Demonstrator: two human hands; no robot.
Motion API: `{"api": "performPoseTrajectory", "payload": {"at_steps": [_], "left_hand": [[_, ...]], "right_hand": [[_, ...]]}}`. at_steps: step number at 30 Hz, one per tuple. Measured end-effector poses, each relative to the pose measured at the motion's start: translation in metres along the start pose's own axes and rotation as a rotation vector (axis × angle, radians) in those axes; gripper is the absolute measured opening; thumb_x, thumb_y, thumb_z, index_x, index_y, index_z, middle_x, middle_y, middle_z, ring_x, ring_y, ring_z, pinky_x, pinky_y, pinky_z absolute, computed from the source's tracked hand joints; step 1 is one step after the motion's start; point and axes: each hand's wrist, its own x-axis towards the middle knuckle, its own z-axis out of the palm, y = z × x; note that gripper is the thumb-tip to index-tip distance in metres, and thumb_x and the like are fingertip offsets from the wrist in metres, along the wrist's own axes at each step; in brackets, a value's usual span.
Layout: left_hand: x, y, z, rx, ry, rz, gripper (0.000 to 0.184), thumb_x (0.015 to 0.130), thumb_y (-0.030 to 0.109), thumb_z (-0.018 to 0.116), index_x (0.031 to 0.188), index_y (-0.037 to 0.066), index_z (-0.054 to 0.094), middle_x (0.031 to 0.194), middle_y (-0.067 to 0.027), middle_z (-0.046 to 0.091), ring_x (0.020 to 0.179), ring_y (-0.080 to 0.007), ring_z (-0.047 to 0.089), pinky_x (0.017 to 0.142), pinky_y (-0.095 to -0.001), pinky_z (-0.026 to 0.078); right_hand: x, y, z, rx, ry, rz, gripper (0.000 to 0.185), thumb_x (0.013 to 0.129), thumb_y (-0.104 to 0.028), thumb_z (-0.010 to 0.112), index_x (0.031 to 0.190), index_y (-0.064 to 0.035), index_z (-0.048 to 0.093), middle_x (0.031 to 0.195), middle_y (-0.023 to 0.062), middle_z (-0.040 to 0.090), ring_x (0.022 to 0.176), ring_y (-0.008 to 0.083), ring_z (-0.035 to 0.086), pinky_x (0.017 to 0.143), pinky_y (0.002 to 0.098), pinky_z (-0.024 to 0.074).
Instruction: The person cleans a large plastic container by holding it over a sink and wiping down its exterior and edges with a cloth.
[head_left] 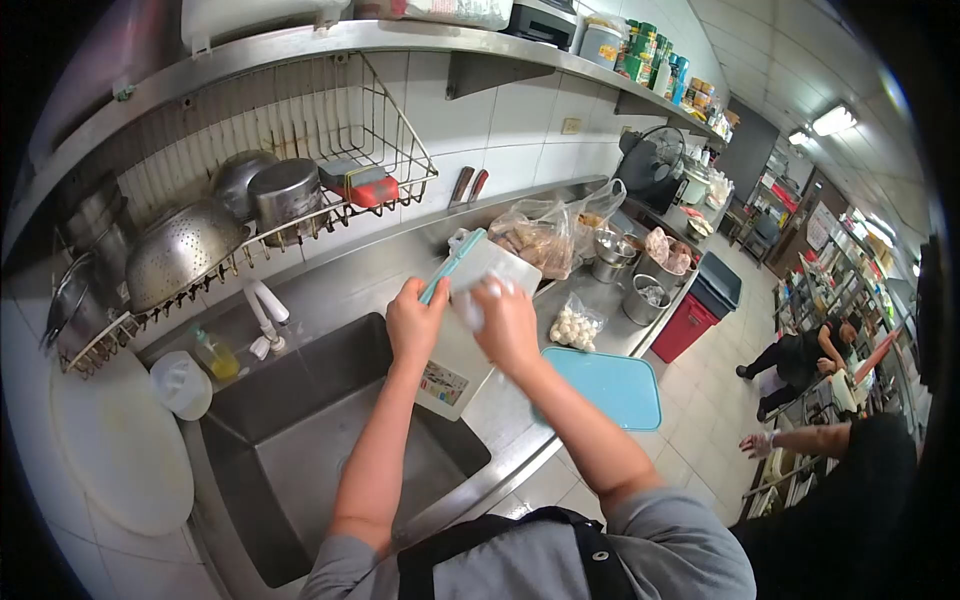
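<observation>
My left hand [412,322] is closed around a teal-edged plastic lid [455,262], held tilted above the counter beside the sink. Against its pale face is my right hand [505,325], blurred, its fingers curled around something whitish that I cannot make out. Under my hands a whitish plastic container [440,392] with a printed label leans at the sink's right rim. To its right a flat light-blue lid [605,388] lies at the counter's front edge. A bag of small white balls [577,325] sits just behind that lid.
The sink [330,450] is below my left forearm. A wire rack [300,215] with metal pots and a colander hangs above the faucet [265,315]. Food bags [535,235] and metal pots [645,298] stand farther along. Two other people are at right, one's gloved hand [757,443] nearby.
</observation>
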Motion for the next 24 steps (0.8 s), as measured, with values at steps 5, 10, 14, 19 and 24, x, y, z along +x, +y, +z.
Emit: {"api": "performPoseTrajectory", "payload": {"at_steps": [5, 10, 14, 19, 24], "left_hand": [[0.001, -0.005, -0.002, -0.051, -0.031, 0.024, 0.044, 0.086, 0.037, 0.071, 0.068, 0.001, 0.052, 0.057, -0.0177, 0.056, 0.052, -0.0368, 0.058, 0.051, -0.0445, 0.043], [0.004, 0.008, 0.008, -0.009, 0.025, 0.026, 0.045, 0.085, 0.036, 0.072, 0.066, 0.001, 0.051, 0.055, -0.0173, 0.055, 0.049, -0.0352, 0.055, 0.049, -0.0437, 0.041], [0.003, 0.010, 0.010, 0.032, 0.016, 0.021, 0.046, 0.085, 0.038, 0.073, 0.065, 0.002, 0.050, 0.054, -0.0159, 0.056, 0.048, -0.0343, 0.055, 0.048, -0.0432, 0.041], [0.002, 0.000, 0.000, -0.062, -0.039, 0.022, 0.047, 0.084, 0.039, 0.073, 0.065, 0.003, 0.051, 0.054, -0.0160, 0.057, 0.049, -0.0347, 0.056, 0.049, -0.0436, 0.042], [0.007, 0.003, 0.007, 0.035, 0.000, -0.051, 0.047, 0.083, 0.039, 0.074, 0.065, 0.002, 0.051, 0.055, -0.0170, 0.056, 0.049, -0.0341, 0.056, 0.049, -0.0430, 0.041]], "right_hand": [[-0.003, 0.068, 0.001, 0.007, 0.067, 0.189, 0.020, 0.071, -0.003, 0.069, 0.091, -0.0046, 0.072, 0.097, 0.0195, 0.065, 0.084, 0.0403, 0.064, 0.075, 0.0465, 0.0513], [0.006, 0.134, 0.016, 0.205, 0.033, 0.400, 0.032, 0.071, -0.005, 0.071, 0.103, -0.0028, 0.069, 0.097, 0.0236, 0.068, 0.096, 0.0401, 0.065, 0.083, 0.0436, 0.0506], [-0.025, 0.030, -0.030, 0.174, -0.045, 0.200, 0.027, 0.076, -0.017, 0.076, 0.099, -0.0059, 0.070, 0.097, 0.0237, 0.065, 0.095, 0.0424, 0.062, 0.085, 0.0459, 0.0498], [0.020, 0.114, -0.003, 0.109, -0.039, 0.426, 0.030, 0.081, -0.027, 0.073, 0.104, -0.0072, 0.071, 0.098, 0.0239, 0.067, 0.095, 0.0428, 0.063, 0.082, 0.0468, 0.0507], [-0.020, 0.027, -0.029, 0.170, -0.062, 0.221, 0.029, 0.081, -0.028, 0.073, 0.102, -0.0074, 0.071, 0.096, 0.0217, 0.068, 0.097, 0.0408, 0.063, 0.082, 0.0459, 0.0503]]}}
